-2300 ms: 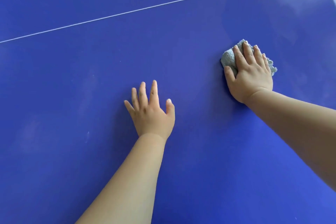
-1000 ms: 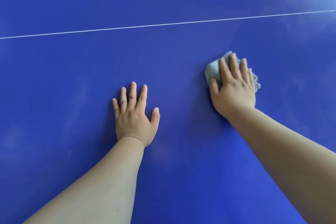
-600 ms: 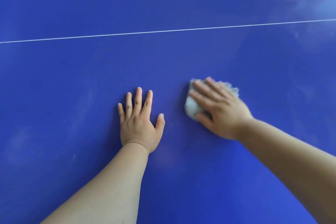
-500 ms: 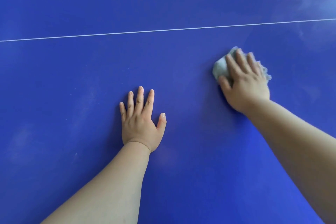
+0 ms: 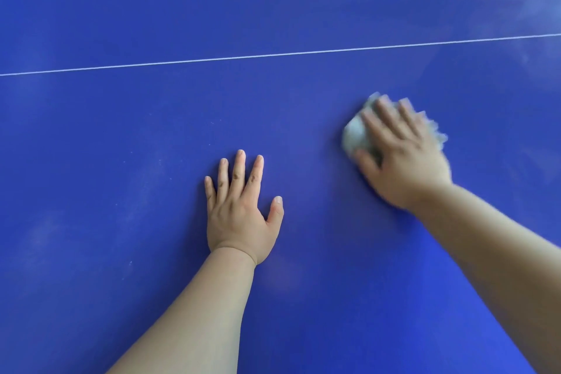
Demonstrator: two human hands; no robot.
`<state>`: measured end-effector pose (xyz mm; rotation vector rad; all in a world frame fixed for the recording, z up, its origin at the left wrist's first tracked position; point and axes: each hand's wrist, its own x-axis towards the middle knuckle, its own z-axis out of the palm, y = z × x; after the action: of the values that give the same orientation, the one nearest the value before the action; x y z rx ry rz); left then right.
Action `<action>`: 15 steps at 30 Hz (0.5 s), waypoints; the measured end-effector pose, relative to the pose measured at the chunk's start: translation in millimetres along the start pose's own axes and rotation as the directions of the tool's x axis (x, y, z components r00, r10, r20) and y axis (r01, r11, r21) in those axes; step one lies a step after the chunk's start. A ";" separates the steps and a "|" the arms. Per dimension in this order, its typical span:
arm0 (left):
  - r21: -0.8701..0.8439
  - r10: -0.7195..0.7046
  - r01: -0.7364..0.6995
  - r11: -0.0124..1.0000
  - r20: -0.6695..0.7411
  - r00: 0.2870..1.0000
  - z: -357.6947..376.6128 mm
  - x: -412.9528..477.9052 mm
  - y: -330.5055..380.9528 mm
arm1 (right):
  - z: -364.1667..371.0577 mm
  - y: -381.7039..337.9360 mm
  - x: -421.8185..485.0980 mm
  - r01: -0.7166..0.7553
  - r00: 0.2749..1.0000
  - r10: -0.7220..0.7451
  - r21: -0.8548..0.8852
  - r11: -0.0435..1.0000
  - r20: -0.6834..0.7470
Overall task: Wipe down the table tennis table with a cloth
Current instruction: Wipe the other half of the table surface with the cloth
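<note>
table [image 5: 121, 161]: blue top, crossed by a thin white line [image 5: 273, 55] on the far side | left hand [image 5: 239, 215]: laid flat on the table, fingers straight and spread, nothing held | cloth [image 5: 353, 133]: pale grey, bunched, lying on the table well right of the left hand | right hand [image 5: 403, 167]: blurred, fingers stretched over the cloth and pressed onto it

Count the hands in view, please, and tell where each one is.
2. The left hand lies flat on the blue table tennis table near the centre; the right hand, blurred, presses a grey cloth to its right.
</note>
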<state>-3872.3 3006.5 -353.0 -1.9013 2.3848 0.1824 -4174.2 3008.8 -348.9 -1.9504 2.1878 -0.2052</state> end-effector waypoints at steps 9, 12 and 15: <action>0.014 -0.020 0.019 1.000 0.034 0.999 -12.5 -1.4 9.4 | 2.3 -18.7 -7.2 0.184 0.982 -0.184 0.006 0.983 0.052; -0.178 -0.041 0.020 0.984 -0.116 0.992 -22.4 25.7 17.9 | 10.0 -9.4 -22.4 0.276 0.961 -0.276 -0.016 0.961 0.018; -0.238 -0.015 -0.028 0.971 -0.177 0.984 -29.5 80.1 37.3 | 3.7 2.6 10.9 -0.156 0.986 0.157 0.026 0.987 -0.059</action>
<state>-3926.3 2933.2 -333.6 -2.0946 2.5893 0.3290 -4177.0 2998.4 -353.7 -1.7728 2.3550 -0.2653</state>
